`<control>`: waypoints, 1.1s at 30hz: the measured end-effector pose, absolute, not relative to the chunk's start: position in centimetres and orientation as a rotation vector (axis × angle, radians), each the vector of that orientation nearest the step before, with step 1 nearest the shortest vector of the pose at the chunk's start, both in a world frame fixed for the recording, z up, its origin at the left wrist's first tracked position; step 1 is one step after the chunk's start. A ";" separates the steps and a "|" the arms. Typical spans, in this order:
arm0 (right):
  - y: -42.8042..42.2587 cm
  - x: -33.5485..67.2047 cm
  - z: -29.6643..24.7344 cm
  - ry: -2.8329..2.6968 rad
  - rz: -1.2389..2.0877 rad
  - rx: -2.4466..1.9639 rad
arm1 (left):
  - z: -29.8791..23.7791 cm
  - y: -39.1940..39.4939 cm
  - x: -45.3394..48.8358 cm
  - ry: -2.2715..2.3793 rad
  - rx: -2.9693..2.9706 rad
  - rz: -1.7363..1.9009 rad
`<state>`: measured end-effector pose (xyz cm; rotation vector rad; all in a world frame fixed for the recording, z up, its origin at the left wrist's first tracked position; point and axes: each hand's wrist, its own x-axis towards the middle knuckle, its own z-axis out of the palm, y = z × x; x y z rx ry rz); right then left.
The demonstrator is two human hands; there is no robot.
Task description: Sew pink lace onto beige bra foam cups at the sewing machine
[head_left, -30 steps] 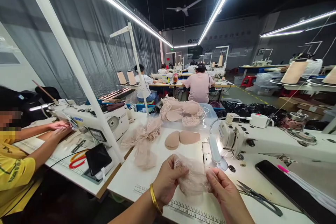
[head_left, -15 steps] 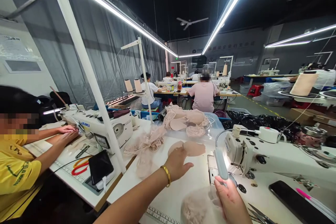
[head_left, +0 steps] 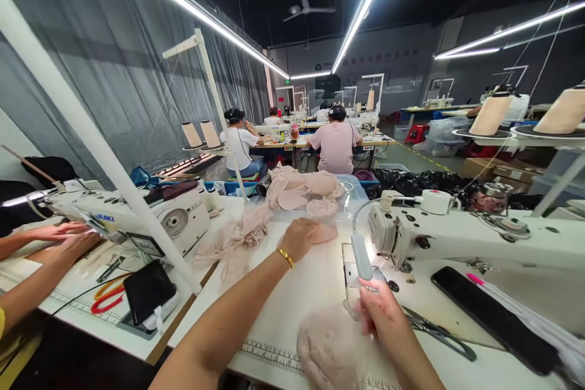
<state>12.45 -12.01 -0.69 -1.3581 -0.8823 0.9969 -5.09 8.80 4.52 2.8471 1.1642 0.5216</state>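
Observation:
My left hand (head_left: 299,239) reaches across the white sewing table, its fingers closed on a thin beige cup-shaped fabric piece (head_left: 326,233); the fingertips are partly hidden. Beside the sewing machine's needle plate, my right hand (head_left: 380,306) is closed at an edge of sheer beige fabric (head_left: 326,344), which lies bunched at the table's front. Its thumb and forefinger come close to the lower end of a grey lit lamp (head_left: 362,257). The sewing machine (head_left: 439,228) stands to the right of that hand.
Beige lace garments (head_left: 306,189) are heaped on a clear plastic bin, with more lace (head_left: 242,234) at its left. Black scissors (head_left: 441,332) and a phone (head_left: 493,317) lie right of my right hand. A co-worker's hands (head_left: 68,237) work at the JUKI machine on the left.
The view has turned right and downward. My left hand has closed over the beige pieces it was lying on, and they have shifted and blurred. My right hand stays near the lamp.

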 end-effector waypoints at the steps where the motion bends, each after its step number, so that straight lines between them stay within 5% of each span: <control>1: -12.5 12.5 -0.5 -0.865 1.016 -1.356 | 4.7 8.6 -5.4 1.172 2.836 0.557; 16: -17.9 12.5 -4.4 -1.108 0.942 -1.390 | 2.5 9.3 -4.1 1.140 3.073 0.108; 25: -16.4 12.5 -1.5 -0.784 1.010 -1.304 | 3.7 10.1 -3.4 1.125 3.030 -0.012; 33: -16.5 13.0 -0.1 -0.702 1.055 -1.313 | 6.3 8.8 -3.6 1.173 2.819 0.279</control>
